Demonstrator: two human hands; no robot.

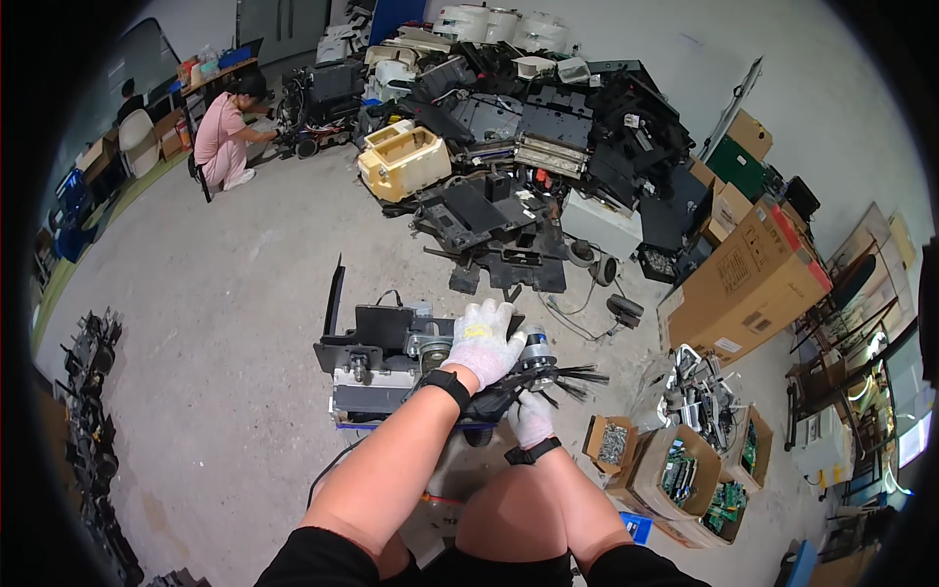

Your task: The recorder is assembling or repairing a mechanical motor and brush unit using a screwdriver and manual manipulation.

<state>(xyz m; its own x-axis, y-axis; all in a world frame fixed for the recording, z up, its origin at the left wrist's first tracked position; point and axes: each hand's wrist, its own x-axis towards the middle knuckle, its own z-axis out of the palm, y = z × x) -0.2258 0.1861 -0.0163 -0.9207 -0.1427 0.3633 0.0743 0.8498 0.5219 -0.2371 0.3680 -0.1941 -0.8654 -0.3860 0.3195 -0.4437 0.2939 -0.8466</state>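
Observation:
In front of me on the floor rests a partly stripped wheeled machine [377, 399], with a black and silver frame, upright black plates and a blue lower edge. My left hand [482, 342], in a white knit glove, lies over its top with fingers bent around the frame beside a round metal motor [429, 350]. At the machine's right end is a rotary side brush [577, 376] with black bristles, below a silver cylindrical motor [535, 344]. Just under the brush, my gloved right hand [531, 421] is closed against the machine's edge. Its fingertips are partly hidden, so what they pinch is unclear.
A large heap of black machine parts [558, 117] fills the back, with a cream plastic housing [403, 161]. Cardboard boxes of circuit boards [675, 470] and a box of screws [613, 442] stand at my right. Far left, a person in pink [223, 137] crouches by another machine.

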